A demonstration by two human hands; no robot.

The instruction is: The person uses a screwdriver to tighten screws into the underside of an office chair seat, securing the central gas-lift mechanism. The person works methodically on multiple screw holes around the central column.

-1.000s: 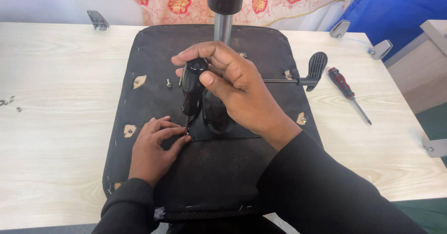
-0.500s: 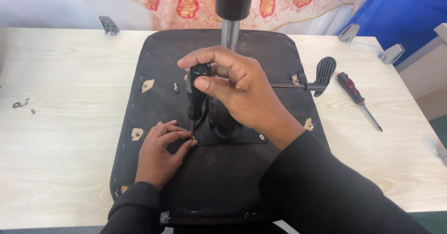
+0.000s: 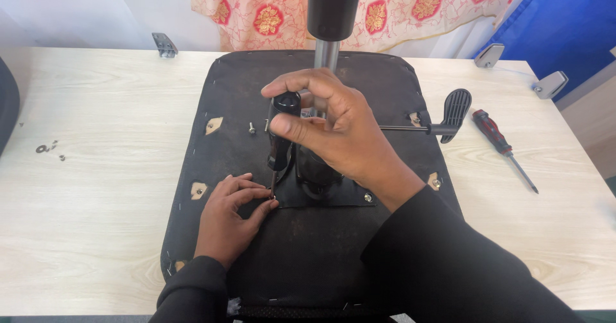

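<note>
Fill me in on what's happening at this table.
A person is working on an upturned chair seat lying on the table. The right hand grips a black-handled screwdriver held upright, its tip down at the corner of the metal plate. The left hand pinches at that tip. A second screwdriver lies on the table to the right.

Centre of the seat base [image 3: 224, 92] is crowded: the upright column [image 3: 327, 53], the black mechanism [image 3: 317, 172] and both hands close it off. The lever [image 3: 449, 114] juts right, with a screwdriver [image 3: 504, 146] just beyond it on the table [image 3: 96, 169]. A loose screw [image 3: 251, 128] lies left of the column. Small washers [image 3: 45, 148] sit far left. Bare tabletop lies open on both sides of the seat base, the left being wider.
</note>
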